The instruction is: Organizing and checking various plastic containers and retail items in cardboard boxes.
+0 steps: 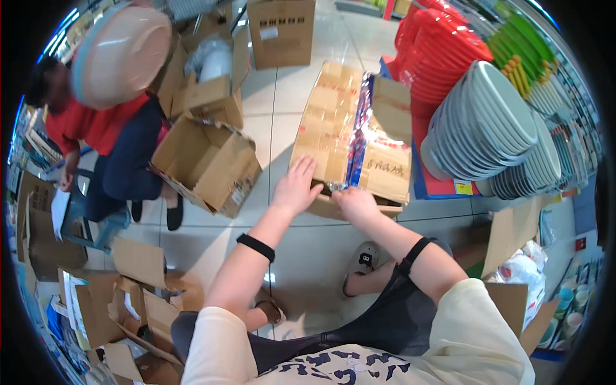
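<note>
A brown cardboard box (pixel 325 115) lies in front of me, with shiny clear tape and a blue-and-red strip (pixel 360 135) along its top seam. At its near edge the flaps stand slightly raised over a dark gap. My left hand (pixel 296 187) rests on the left flap, fingers spread and stretched out. My right hand (pixel 356 204) is at the near end of the seam, its fingers curled in by the flap edge and the tape. What these fingers pinch is too small to make out.
Stacked grey buckets (pixel 481 128) and red plastic stools (pixel 443 54) stand at the right. An opened carton (pixel 205 163) sits to the left, near a seated person in red (pixel 96 122) behind pale basins (pixel 125 54). More opened cartons (pixel 138 308) lie at lower left.
</note>
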The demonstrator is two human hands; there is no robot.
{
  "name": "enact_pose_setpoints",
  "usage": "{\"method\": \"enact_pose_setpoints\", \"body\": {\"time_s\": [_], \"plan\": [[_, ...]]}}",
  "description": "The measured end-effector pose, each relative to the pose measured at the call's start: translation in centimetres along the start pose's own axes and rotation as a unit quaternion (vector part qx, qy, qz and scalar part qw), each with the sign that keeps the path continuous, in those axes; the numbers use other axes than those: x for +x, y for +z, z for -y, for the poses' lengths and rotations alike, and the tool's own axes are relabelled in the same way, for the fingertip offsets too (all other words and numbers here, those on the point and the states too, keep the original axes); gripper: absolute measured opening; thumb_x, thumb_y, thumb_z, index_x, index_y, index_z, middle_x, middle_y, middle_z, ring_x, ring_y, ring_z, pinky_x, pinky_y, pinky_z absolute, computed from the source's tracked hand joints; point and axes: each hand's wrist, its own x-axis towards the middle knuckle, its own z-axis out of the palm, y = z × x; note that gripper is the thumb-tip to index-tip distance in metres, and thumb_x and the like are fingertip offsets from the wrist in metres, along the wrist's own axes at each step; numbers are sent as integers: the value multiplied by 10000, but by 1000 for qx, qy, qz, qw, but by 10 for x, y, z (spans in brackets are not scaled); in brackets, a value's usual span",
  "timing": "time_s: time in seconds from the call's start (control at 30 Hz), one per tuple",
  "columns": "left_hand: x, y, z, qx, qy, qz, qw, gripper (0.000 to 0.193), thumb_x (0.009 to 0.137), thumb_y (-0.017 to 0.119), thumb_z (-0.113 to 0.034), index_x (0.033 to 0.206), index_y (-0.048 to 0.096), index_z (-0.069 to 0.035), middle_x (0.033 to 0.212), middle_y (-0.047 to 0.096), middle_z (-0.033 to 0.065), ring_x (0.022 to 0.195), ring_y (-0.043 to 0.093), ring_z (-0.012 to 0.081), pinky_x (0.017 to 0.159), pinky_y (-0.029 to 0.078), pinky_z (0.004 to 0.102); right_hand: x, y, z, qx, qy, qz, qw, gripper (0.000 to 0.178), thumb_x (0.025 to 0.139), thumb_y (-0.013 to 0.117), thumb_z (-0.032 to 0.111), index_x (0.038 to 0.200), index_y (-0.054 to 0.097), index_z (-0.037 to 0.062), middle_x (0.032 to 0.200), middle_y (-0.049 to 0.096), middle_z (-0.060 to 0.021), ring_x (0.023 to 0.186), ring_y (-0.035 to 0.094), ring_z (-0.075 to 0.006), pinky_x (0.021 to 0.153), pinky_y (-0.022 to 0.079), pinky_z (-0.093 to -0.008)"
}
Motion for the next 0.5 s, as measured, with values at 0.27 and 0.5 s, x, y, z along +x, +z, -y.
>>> {"method": "enact_pose_setpoints", "body": {"time_s": [0.27,0.5], "plan": [[-45,-31,-82,345,40,49,936,696,878,615,-190,1499,306,-131,1442,431,119,1279,463,414,970,455,558,-74,6,50,51,-79,12,996,163,780,662,169,923,610,112,903,671,-56,916,653,-263,790,539,-389],[-128,-96,-87,39,-84,52,994,902,773,720,-191,1516,218,-95,1210,580,175,1056,614,372,858,538,453,-147,19,93,-12,-115,2,993,110,840,569,145,914,612,76,884,673,-83,845,668,-257,741,560,-371]]}}
